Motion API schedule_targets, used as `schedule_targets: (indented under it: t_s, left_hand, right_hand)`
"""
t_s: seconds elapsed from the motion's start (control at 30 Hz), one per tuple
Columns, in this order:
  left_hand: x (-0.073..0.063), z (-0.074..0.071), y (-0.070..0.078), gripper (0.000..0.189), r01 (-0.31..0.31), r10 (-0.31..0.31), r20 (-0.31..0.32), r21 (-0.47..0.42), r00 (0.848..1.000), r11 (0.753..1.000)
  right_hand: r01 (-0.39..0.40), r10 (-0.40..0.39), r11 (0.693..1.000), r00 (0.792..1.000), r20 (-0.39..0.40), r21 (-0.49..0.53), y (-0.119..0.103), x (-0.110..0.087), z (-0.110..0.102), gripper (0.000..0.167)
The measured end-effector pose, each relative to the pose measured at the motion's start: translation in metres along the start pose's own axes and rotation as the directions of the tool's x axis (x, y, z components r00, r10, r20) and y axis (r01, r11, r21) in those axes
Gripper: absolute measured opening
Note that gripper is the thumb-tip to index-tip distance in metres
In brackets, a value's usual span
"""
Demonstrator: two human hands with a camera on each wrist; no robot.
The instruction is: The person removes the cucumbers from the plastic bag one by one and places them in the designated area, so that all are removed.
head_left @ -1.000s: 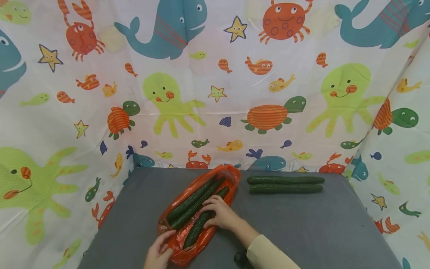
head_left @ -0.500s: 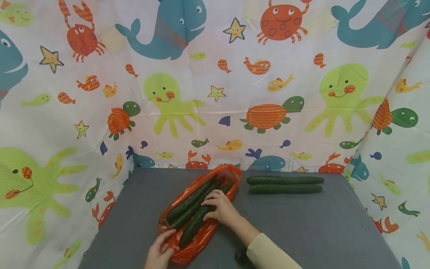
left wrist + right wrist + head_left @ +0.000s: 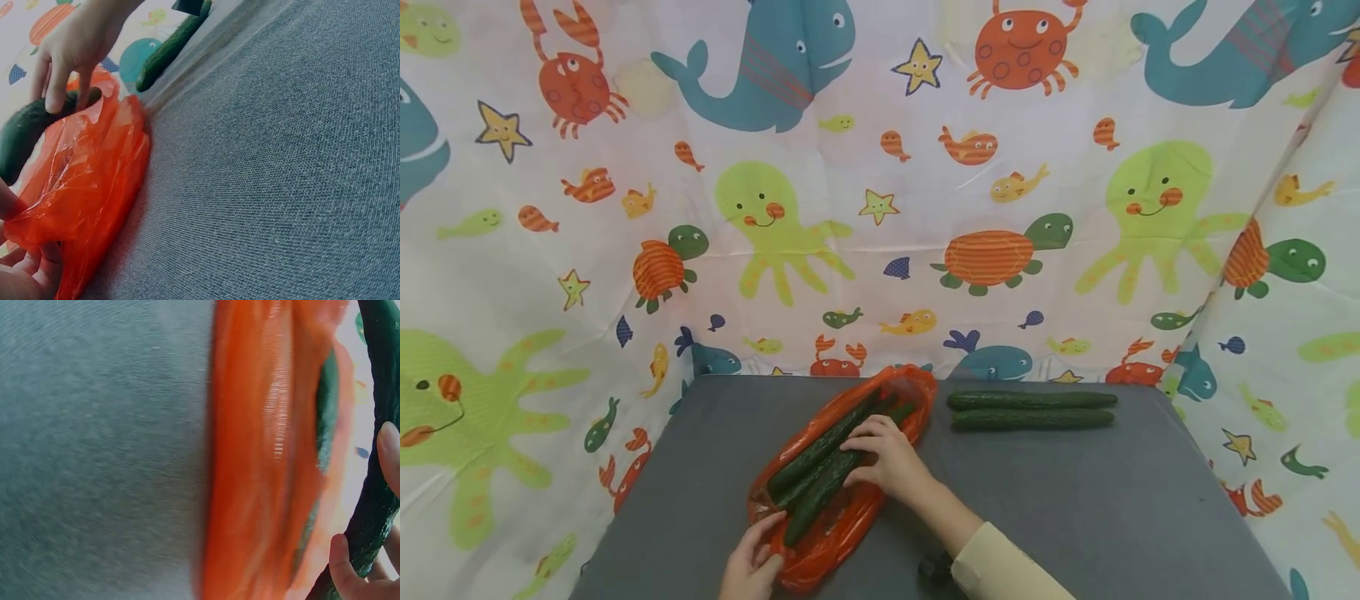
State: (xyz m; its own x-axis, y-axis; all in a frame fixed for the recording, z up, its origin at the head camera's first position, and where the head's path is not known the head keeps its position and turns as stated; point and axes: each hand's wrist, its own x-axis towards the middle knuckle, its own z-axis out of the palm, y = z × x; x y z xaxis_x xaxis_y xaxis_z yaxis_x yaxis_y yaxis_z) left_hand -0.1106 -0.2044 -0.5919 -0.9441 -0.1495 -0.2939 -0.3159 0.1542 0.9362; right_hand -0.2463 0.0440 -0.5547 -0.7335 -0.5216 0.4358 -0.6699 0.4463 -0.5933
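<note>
An orange-red plastic bag [image 3: 861, 518] lies open and slanted on the table with cucumbers in it. My right hand [image 3: 886, 460] grips a dark green cucumber [image 3: 808, 515] over the bag's opening, fingers and thumb on opposite sides of it. In the right wrist view, fingertips press around this cucumber [image 3: 375, 481], apart from the bag below. Two more cucumbers [image 3: 805, 468] lie side by side in the bag, partly covered by the held one. At the bag's near left edge, my left hand [image 3: 751, 560] pinches the plastic [image 3: 56, 219].
Two cucumbers [image 3: 1033, 400] lie parallel at the back right of the grey tabletop [image 3: 1060, 508]. A white curtain [image 3: 910, 183] printed with sea animals encloses the back and sides. Some small black thing [image 3: 934, 571] is beside the right sleeve.
My right hand has lifted the cucumber from the right side of the bag and shifted it left, over the other cucumbers. My left hand keeps its place on the bag's edge.
</note>
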Motion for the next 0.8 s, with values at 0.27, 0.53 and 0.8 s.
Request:
schedule_targets:
  t_s: [0.27, 0.53, 0.8]
  left_hand:
    - [-0.002, 0.001, 0.003, 0.068, -0.023, 0.022, -0.027, -0.031, 0.999, 0.999]
    - [-0.002, 0.002, 0.008, 0.066, -0.062, 0.059, -0.044, -0.082, 0.997, 0.995]
    - [-0.002, 0.002, 0.012, 0.064, -0.081, 0.077, -0.051, -0.087, 0.996, 0.993]
  right_hand:
    - [0.022, -0.023, 1.000, 0.997, -0.067, -0.011, -0.013, -0.001, -0.017, 0.040]
    - [-0.069, 0.065, 0.997, 0.991, -0.118, -0.032, -0.012, -0.012, -0.035, 0.040]
    - [-0.134, 0.121, 0.990, 0.968, -0.218, -0.044, 0.004, -0.029, -0.055, 0.041]
